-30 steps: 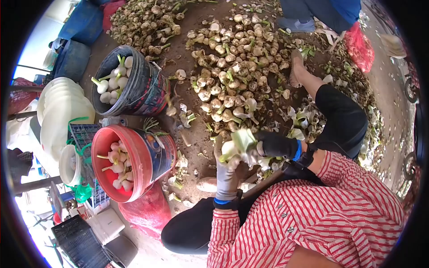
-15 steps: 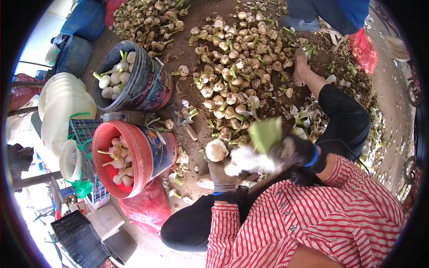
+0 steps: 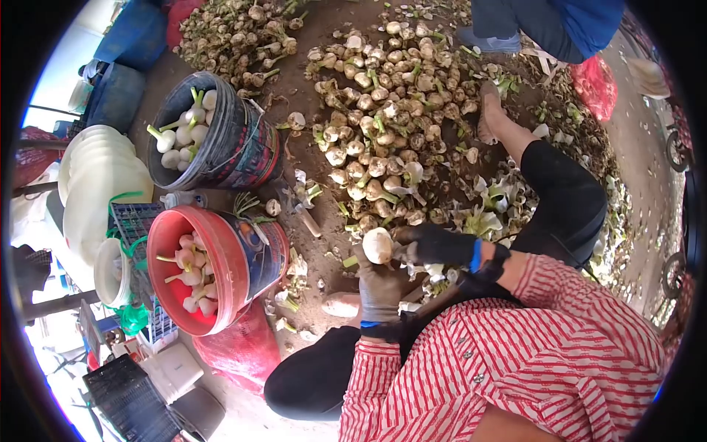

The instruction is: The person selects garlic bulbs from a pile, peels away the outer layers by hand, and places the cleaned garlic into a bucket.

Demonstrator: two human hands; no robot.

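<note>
A peeled white garlic bulb (image 3: 378, 245) with a short green stem sits in my left hand (image 3: 380, 289), which wears a grey glove and is wrapped round it from below. My right hand (image 3: 440, 246), in a dark glove, presses its curled fingertips against the bulb's right side. Whether a tool is tucked in those fingers I cannot make out. Just beyond both hands lies a big heap of unpeeled garlic (image 3: 390, 125). Beneath my wrists are loose peels and a wooden piece partly hidden by my arms.
At left stand a red bucket (image 3: 247, 258) and a black bucket (image 3: 247, 140), both tilted in view, holding peeled bulbs. A red mesh sack (image 3: 236, 350) rests by the red one. Another garlic pile (image 3: 228, 44) lies farther off. A person's shoe (image 3: 490, 40) shows at the top right.
My right hand, blurred with a green and white strip of leaf, has come down to the bulb; the strip is gone from it. The bulb has shifted slightly right and looks cleaner.
</note>
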